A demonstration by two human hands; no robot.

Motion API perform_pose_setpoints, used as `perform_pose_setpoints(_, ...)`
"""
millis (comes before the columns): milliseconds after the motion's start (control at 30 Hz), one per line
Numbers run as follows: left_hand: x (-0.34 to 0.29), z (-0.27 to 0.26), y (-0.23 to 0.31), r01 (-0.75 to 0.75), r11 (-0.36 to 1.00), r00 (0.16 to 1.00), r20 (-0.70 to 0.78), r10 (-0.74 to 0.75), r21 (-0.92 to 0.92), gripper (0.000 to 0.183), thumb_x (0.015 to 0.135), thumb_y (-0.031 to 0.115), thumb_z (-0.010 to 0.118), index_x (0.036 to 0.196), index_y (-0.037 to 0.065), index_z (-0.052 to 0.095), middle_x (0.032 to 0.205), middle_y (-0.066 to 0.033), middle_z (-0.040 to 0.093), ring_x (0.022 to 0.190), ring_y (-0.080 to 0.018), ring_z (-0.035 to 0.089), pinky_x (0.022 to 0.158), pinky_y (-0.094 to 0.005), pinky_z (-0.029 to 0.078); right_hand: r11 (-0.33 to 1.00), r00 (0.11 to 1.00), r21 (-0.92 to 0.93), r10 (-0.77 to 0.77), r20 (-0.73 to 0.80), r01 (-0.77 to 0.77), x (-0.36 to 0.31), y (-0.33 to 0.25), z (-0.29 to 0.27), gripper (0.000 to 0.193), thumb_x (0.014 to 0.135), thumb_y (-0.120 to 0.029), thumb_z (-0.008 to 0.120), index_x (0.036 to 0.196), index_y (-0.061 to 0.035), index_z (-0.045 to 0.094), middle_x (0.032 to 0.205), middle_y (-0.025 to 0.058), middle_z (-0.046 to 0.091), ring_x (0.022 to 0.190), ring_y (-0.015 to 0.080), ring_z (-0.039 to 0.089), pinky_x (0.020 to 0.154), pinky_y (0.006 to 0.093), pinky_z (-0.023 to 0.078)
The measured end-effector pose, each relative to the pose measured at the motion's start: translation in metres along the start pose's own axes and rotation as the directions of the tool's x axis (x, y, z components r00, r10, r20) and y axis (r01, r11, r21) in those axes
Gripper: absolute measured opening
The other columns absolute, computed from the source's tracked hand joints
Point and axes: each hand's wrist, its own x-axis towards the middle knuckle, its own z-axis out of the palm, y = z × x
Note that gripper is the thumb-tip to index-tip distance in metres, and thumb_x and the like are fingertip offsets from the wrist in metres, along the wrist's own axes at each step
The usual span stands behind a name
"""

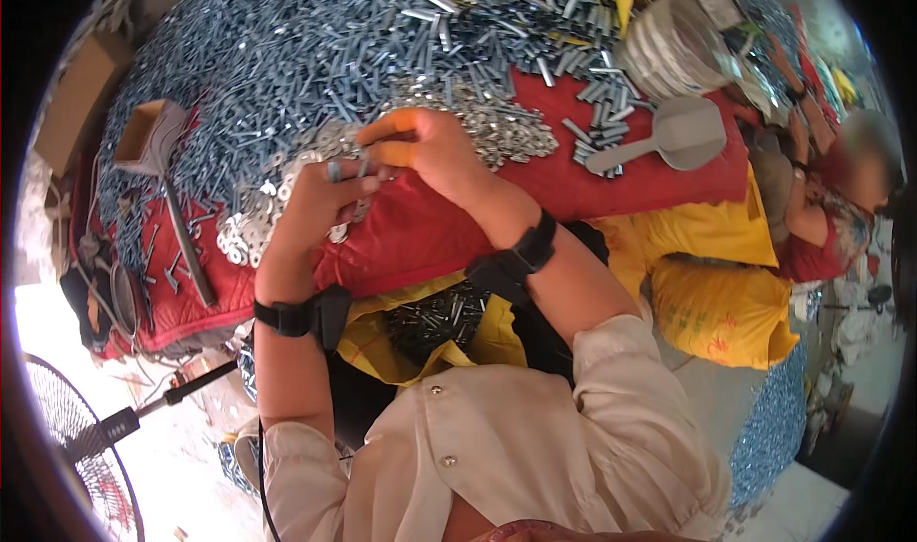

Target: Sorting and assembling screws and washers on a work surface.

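Note:
My left hand (313,198) and my right hand (435,152) meet over a heap of flat silvery washers (258,219). Orange covers sit on the fingers of my right hand. Between the fingertips of both hands is a small silvery metal piece (364,166), mostly hidden, so its kind cannot be made out. A ring-like band shows on a left finger. Behind the washers spreads a large pile of long blue-grey bolts (277,50). Short metal sleeves (607,112) lie to the right. Below my forearms an open yellow bag (497,332) holds dark, shiny bolts (435,322).
A red padded cloth (430,232) lies under the piles. At right are a grey scoop (683,131), a whitish bucket (673,50) and a filled yellow sack (721,313). A long-handled scoop (177,208) and a fan (81,446) are left. Another person (826,198) works at far right.

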Motion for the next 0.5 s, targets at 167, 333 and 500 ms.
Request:
perform_pose_setpoints(167, 0.002, 0.011, 0.010, -0.016, 1.000, 0.999, -0.049, 0.015, -0.011, 0.013, 0.079, 0.003, 0.059, 0.090, -0.003, 0.065, 0.065, -0.0019, 0.060, 0.046, -0.0040, 0.042, 0.043, -0.0180, 0.030, 0.995, 0.999, 0.099, -0.013, -0.035, 0.017, -0.005, 0.006, -0.005, 0.021, 0.078, -0.008, 0.066, 0.096, 0.0018, 0.063, 0.078, 0.0056, 0.064, 0.065, 0.0098, 0.059, 0.061, 0.0208, 0.047)
perform_pose_setpoints(333, 0.007, 0.006, 0.000, -0.059, 0.984, 0.984, -0.173, 0.030, -0.166, 0.015, 0.081, 0.002, 0.057, 0.093, -0.006, 0.062, 0.070, -0.0058, 0.063, 0.050, -0.0059, 0.049, 0.044, -0.0176, 0.036, 0.635, 0.953, -0.765, -0.287, -0.100, 0.111, -0.011, -0.014, -0.037, 0.020, 0.074, -0.022, 0.065, 0.089, -0.0083, 0.067, 0.077, 0.0107, 0.065, 0.070, 0.0236, 0.063, 0.062, 0.0328, 0.049)
perform_pose_setpoints(500, 0.015, -0.008, -0.011, -0.134, 0.950, 0.984, -0.150, 0.094, -0.283, 0.018, 0.085, 0.010, 0.055, 0.097, -0.002, 0.059, 0.084, -0.0062, 0.062, 0.063, -0.0061, 0.053, 0.048, -0.0167, 0.037, -0.072, 0.741, -0.885, -0.580, -0.338, -0.461, -0.012, -0.017, -0.125, 0.022, 0.076, -0.026, 0.058, 0.088, -0.0094, 0.065, 0.090, 0.0123, 0.061, 0.080, 0.0296, 0.060, 0.072, 0.0417, 0.046)
